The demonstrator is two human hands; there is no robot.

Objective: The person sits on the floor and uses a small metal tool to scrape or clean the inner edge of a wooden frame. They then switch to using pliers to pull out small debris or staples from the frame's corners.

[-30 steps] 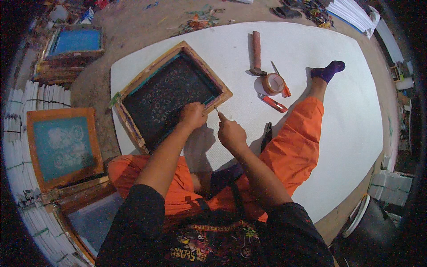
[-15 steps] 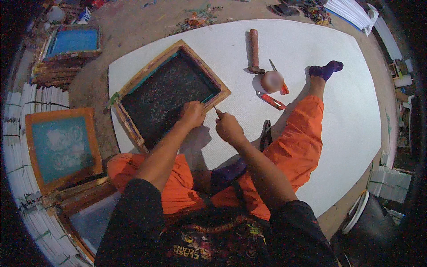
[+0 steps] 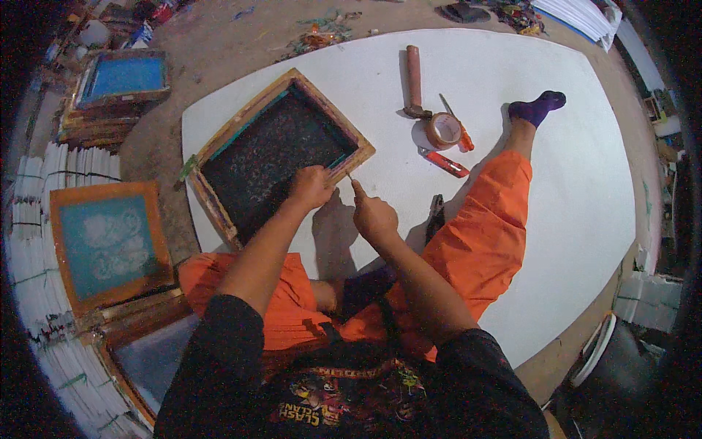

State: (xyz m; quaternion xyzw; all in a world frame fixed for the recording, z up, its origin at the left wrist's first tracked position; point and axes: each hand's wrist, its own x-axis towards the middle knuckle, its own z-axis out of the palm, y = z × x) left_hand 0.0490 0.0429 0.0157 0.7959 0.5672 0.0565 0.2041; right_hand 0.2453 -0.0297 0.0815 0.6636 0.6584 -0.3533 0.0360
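Observation:
A wooden screen-printing frame (image 3: 335, 110) with dark mesh (image 3: 267, 143) lies tilted cornerwise on the white board. My left hand (image 3: 313, 187) is closed around its near right side, close to the right corner. In my right hand (image 3: 376, 219) is a slim tool with a thin metal shaft (image 3: 350, 178), its index finger stretched along it. The tip points at the outer edge of that same side; whether it touches the wood I cannot tell. Most of the tool's handle is hidden by my fingers.
Right of the frame lie a hammer (image 3: 414, 77), a roll of brown tape (image 3: 443, 132) and a red cutter knife (image 3: 444, 164). Pliers (image 3: 436, 214) rest beside my orange trouser leg (image 3: 479, 227). More screen frames (image 3: 110, 249) and paper stacks (image 3: 80, 164) line the left.
My right hand and the tool have shifted slightly against the frame's edge. My left hand keeps its grip. The whole view has moved a little.

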